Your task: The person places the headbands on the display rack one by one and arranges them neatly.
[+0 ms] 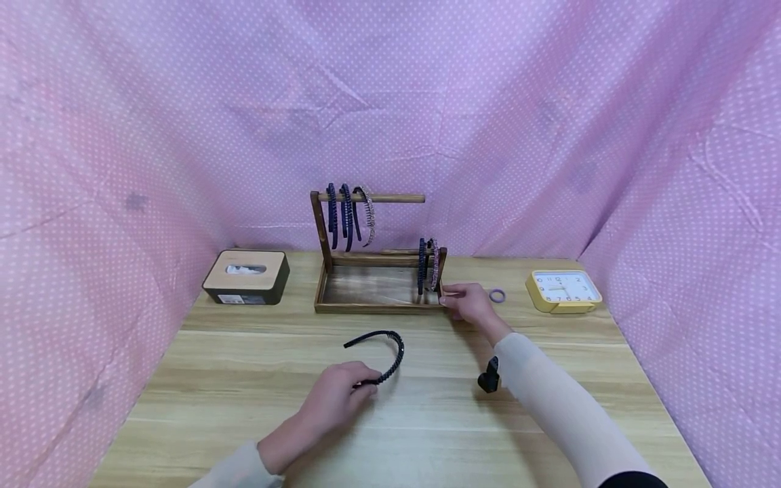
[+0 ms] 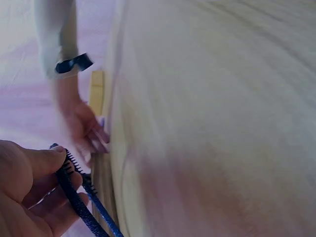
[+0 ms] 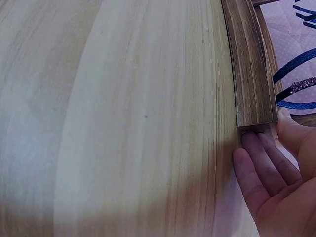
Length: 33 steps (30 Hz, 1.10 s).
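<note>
My left hand [image 1: 335, 393] pinches one end of a dark headband [image 1: 399, 349] with small teeth, in front of the rack. In the left wrist view, the thumb presses the headband [image 2: 74, 197] against the fingers. At the rack's right end, my right hand [image 1: 470, 303] grips the edge of the brown wooden headband rack [image 1: 378, 309]. In the right wrist view, its thumb lies at the inner side and its fingers at the outer end. Dark headbands [image 1: 347, 217] and a sparkly one [image 1: 369, 217] hang on the upper bar; a dark headband [image 1: 421, 264] and a pink glittery one [image 1: 435, 264] hang on the lower bar.
A tissue box [image 1: 247, 276] with a wooden lid stands at the left. To the right are a small purple ring [image 1: 497, 295] and a yellow clock [image 1: 564, 291]. Pink dotted cloth [image 1: 390, 102] surrounds the wooden table [image 1: 439, 420] at the back and sides.
</note>
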{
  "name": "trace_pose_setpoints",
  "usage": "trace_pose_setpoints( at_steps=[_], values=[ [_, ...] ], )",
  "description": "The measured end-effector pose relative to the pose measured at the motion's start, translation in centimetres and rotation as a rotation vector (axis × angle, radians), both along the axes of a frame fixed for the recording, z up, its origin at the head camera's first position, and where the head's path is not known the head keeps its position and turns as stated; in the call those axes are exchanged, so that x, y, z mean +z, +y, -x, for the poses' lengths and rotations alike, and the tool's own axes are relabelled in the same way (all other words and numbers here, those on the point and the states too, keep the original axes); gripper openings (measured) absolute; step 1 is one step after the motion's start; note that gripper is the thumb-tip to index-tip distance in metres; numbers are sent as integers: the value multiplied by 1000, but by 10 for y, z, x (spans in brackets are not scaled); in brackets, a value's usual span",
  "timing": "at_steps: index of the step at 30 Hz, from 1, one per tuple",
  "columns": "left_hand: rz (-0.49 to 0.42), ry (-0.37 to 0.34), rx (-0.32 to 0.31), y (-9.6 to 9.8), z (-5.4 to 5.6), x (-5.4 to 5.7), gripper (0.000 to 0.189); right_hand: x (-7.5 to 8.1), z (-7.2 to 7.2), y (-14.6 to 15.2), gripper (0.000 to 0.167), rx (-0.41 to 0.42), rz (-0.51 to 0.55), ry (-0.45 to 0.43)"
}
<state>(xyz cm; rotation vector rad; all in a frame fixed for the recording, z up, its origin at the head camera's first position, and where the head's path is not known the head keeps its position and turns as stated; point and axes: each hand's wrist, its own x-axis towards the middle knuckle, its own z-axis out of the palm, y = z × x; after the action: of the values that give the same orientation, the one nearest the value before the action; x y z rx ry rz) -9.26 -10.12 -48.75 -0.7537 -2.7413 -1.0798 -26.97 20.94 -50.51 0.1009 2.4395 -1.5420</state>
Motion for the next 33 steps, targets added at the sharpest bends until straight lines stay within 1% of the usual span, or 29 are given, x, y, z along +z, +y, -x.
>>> trace_pose_setpoints(
  at_steps=[2,4,6,8,11,13,17,20,25,33],
  values=[
    [-68,-39,54,-2,2,6,20,0,0,0,44,-3,2,-2],
    [-113,-75,120,-3,3,12,21,0,-1,0,44,-4,-1,-2],
    [-151,-91,180,-5,5,15,22,0,-1,0,44,-5,0,-2],
    [-195,-118,217,-7,7,19,23,0,-1,0,44,-6,-1,0],
    [-262,-179,233,-10,8,22,23,0,0,0,43,-8,-2,2],
    [-310,-228,232,-12,10,24,25,0,0,0,43,-7,-5,4],
    [-352,-281,252,-16,12,27,32,-1,0,0,43,-11,-3,6],
    [-357,-290,281,-19,15,30,35,-2,1,0,43,-9,-4,10],
    [-359,-308,330,-22,18,37,31,-2,0,0,43,-3,-5,9],
    [-410,-252,342,-24,26,49,29,-2,0,0,43,-8,-6,13]
  ],
)
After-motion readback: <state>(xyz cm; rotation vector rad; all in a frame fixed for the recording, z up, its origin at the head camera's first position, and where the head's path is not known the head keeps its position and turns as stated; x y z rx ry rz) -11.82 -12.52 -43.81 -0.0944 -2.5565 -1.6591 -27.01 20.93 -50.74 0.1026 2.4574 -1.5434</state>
